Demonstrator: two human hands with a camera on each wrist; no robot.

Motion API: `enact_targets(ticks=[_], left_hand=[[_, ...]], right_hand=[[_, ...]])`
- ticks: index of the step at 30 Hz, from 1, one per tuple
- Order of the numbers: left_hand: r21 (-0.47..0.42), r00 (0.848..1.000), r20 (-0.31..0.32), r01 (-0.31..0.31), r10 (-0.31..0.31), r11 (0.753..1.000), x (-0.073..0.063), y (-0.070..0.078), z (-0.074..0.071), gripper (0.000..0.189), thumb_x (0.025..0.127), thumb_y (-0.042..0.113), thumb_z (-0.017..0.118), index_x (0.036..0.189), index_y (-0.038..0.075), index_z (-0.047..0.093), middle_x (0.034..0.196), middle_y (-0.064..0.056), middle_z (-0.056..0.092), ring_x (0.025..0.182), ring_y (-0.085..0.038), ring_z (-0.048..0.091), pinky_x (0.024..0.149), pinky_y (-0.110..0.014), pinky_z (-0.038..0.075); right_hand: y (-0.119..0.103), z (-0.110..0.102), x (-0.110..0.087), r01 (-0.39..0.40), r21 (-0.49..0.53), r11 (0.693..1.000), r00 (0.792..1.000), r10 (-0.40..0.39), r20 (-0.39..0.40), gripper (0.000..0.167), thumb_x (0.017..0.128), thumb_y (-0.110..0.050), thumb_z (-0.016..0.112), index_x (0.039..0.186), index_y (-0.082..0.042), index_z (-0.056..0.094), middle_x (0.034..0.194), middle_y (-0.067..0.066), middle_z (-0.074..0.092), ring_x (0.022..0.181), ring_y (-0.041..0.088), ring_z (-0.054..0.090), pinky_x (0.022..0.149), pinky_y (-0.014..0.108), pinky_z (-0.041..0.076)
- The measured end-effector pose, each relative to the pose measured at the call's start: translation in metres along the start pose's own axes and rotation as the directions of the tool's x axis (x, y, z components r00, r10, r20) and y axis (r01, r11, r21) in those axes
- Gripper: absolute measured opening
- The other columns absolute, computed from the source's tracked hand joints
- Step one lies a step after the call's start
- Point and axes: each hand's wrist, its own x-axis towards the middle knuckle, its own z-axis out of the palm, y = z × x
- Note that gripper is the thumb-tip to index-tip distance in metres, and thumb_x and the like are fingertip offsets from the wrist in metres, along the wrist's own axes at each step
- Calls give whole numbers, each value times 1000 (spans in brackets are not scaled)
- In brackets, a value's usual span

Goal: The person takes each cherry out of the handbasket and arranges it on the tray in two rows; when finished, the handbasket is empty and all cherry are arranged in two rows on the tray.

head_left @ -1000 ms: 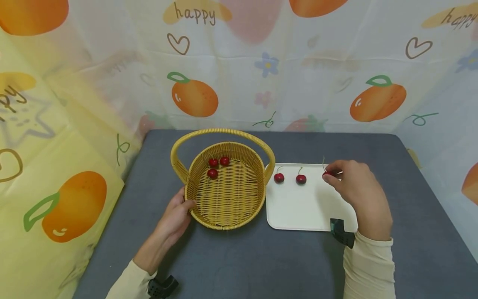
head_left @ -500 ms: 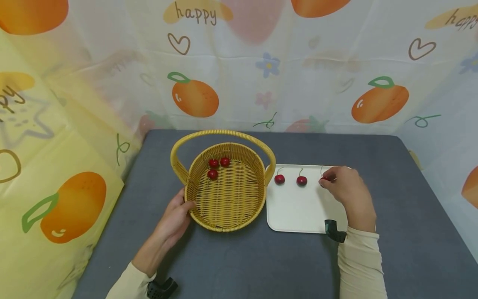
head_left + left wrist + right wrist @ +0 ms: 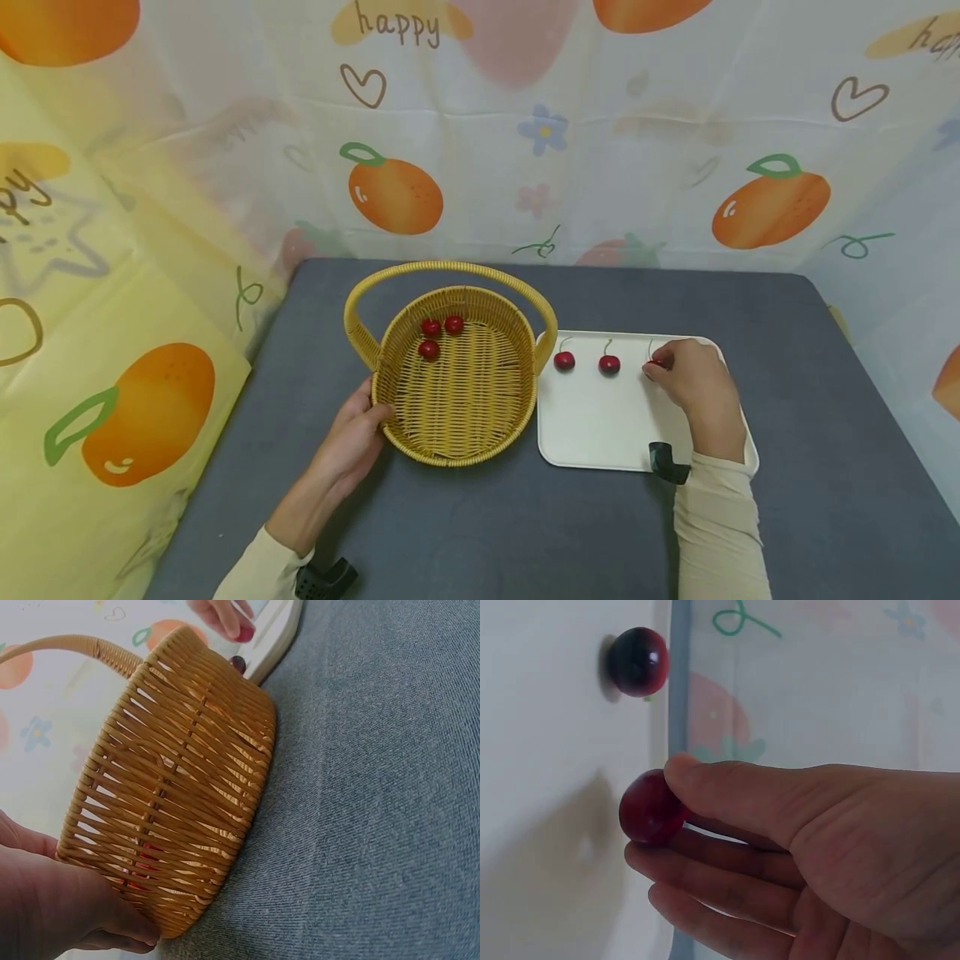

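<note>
A round yellow wicker basket (image 3: 468,400) with an arched handle stands on the dark table. My left hand (image 3: 354,429) grips its left side, thumb over the rim and fingers against the outer weave. Three red cherries (image 3: 429,350) lie inside, toward the back left. To the right is a white rectangular tray (image 3: 592,429) bearing two stemmed cherries (image 3: 609,365) along its far side. Over the tray's far right part, my right hand (image 3: 696,387) pinches another cherry (image 3: 651,808) between thumb and fingers. Its thin stem points up.
The basket's right side stands close against the tray's left edge, with the handle rising above both. Behind the grey table (image 3: 480,533) hangs a fruit-patterned cloth (image 3: 622,183), which also covers the left and right sides.
The right hand has moved slightly left and nearer the body, with the cherry still pinched; the tray's right end shows more. The left hand and basket have stayed in place.
</note>
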Motion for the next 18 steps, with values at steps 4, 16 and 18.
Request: enact_targets(ticks=[4,16,18], left_hand=[[0,1000,-2,1,-1,1000,0,0,0,75,103,-10,32,168,2,-3,175,-15,9,160,-25,10,129,-48,9],[-15,1000,6,3,-3,1000,-1,-1,-1,74,103,-10,32,168,2,-1,174,-15,12,159,-26,13,128,-49,11],[-12,1000,7,3,-2,1000,-1,0,-1,74,104,-9,32,169,2,-1,174,-15,11,160,-26,12,129,-49,10]], right_hand=[[3,5,3,4,12,1000,1000,-4,-25,20,94,-14,79,103,3,78,90,16,76,82,31,64,76,46,52],[1,15,6,-85,61,994,996,87,-28,22,93,-16,80,104,2,78,94,18,75,82,31,63,69,41,49],[1,16,7,-89,62,994,995,91,-35,21,93,-16,80,104,2,78,95,18,75,82,31,63,68,40,48]])
